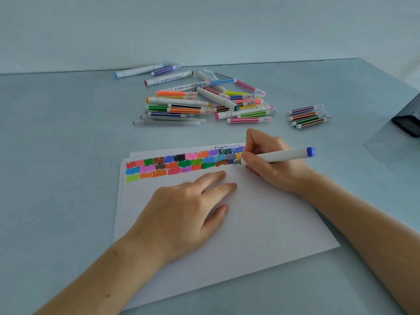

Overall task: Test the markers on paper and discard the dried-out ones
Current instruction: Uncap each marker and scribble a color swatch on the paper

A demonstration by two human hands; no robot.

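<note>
Markers are the business, and one white marker (280, 155) with a blue end cap sits in the grip of the right hand (271, 163), fingers curled round the barrel near its tip, the tip touching the paper (261, 223) at the right end of the colour swatches (181, 165). The left hand (181, 212) lies flat with straight fingers, pressing the sheet to the worktop (56, 155). Roughly three rows of scribbled patches, about thirty, suggest the testing is well advanced. At the far side lies a loose pile of markers (200, 98), too tangled to count exactly, perhaps thirty. Right of it are four markers set apart (310, 115); whether these are the rejects I cannot tell. A dark container (409, 117) shows at the right edge.
</note>
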